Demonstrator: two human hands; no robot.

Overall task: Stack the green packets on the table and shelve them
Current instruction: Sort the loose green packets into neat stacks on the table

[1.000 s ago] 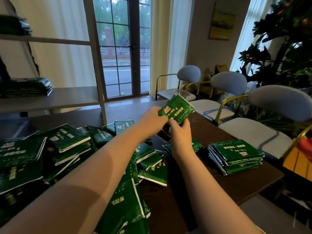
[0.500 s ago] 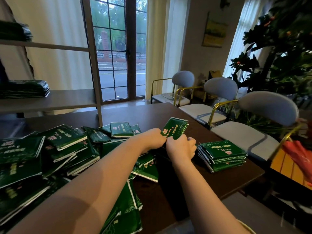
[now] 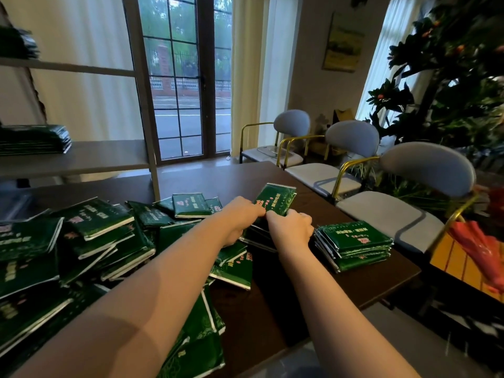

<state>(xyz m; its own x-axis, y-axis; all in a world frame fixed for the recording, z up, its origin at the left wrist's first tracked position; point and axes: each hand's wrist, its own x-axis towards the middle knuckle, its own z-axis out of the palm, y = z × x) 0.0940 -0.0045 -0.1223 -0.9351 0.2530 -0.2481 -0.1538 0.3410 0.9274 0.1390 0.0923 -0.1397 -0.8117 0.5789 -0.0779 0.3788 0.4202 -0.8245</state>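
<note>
- Head view: my left hand (image 3: 240,218) and right hand (image 3: 290,227) both pinch one green packet (image 3: 275,199), tilted, above the table (image 3: 376,282).
- Finished stack (image 3: 353,245) sits at three o'clock; loose heap (image 3: 90,241) at nine.
- Advice: square edges before laying it down; shelf (image 3: 81,156) comes later.

Flat glossy dark green foil packets (image 3: 275,199) are showing pink lettering and pale scrollwork edging; beside them, the dark brown wooden table (image 3: 362,279) is looking plain, and the pale grey-blue padded chairs (image 3: 428,166) beyond it are showing gold frames.
</note>
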